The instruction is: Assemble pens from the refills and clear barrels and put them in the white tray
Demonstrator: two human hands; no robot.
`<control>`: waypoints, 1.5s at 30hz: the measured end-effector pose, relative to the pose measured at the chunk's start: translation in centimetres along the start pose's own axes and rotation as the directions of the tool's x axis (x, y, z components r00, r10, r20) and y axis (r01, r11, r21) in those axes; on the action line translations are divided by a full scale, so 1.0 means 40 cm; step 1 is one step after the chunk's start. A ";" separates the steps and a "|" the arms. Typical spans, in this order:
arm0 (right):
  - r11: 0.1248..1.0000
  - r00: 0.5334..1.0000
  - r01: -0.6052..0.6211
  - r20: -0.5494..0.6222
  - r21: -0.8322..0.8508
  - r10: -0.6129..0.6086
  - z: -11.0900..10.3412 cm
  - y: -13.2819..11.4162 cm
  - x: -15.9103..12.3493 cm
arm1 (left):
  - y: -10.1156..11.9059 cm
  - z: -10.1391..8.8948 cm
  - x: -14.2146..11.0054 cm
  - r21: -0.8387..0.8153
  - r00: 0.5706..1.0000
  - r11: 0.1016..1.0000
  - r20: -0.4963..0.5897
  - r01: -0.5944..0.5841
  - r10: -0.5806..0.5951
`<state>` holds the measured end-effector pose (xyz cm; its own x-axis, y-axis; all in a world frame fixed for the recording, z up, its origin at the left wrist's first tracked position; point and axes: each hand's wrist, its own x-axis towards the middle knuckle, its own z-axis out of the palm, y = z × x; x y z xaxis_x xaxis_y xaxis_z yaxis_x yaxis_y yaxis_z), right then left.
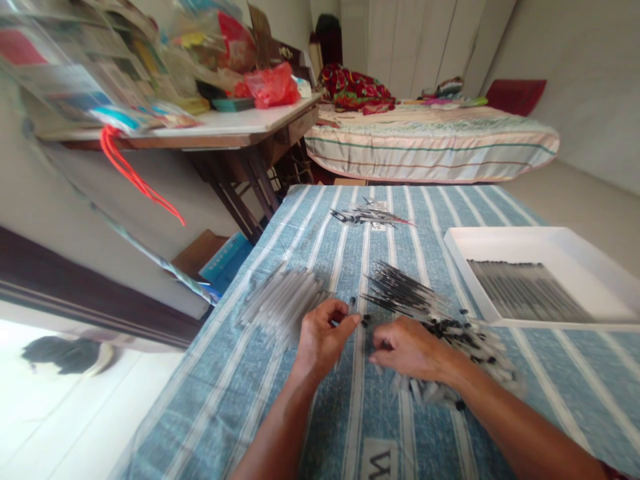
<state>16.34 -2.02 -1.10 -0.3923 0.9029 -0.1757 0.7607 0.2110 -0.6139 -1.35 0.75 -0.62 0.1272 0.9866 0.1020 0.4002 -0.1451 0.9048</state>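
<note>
My left hand [324, 331] is closed around a translucent pen barrel [352, 305] whose dark end sticks up past the thumb and index finger. Just right of that thumb there is a small black piece [367, 320]. My right hand [407, 348] has its fingers curled in a pinch, and what they hold, if anything, is hidden. Beside and partly under it spreads a pile of clear pen caps and black plugs [493, 350]. Empty-looking barrels [287, 300] lie in a heap left of my left hand. Thin black ink refills [403, 290] lie beyond both hands.
A white tray [595, 260] at the right holds a row of pens [525, 290]. Loose refills with a red one [373, 215] lie at the far side of the striped tablecloth [250, 400]. Beyond stand a cluttered desk [225, 130] and a bed [430, 143].
</note>
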 end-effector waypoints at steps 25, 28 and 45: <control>0.916 0.992 0.049 0.127 -0.397 0.002 0.006 -0.038 -0.018 | 0.012 -0.001 0.014 -0.604 0.933 0.783 -0.178 0.147 -0.312; 0.906 0.994 0.046 0.110 -0.422 0.001 0.020 -0.043 -0.014 | 0.010 -0.004 0.014 -0.613 0.935 0.778 -0.178 0.138 -0.306; 0.997 0.998 -0.010 -0.060 -0.071 0.006 0.002 -0.023 -0.013 | 0.017 -0.002 0.010 -0.640 0.948 0.757 -0.142 0.133 -0.286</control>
<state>15.81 -2.71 -0.53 -0.3565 0.9248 -0.1330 0.7994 0.2282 -0.5557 -1.10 1.06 0.08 -0.1228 0.9870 -0.1040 -0.2607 0.0690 0.9630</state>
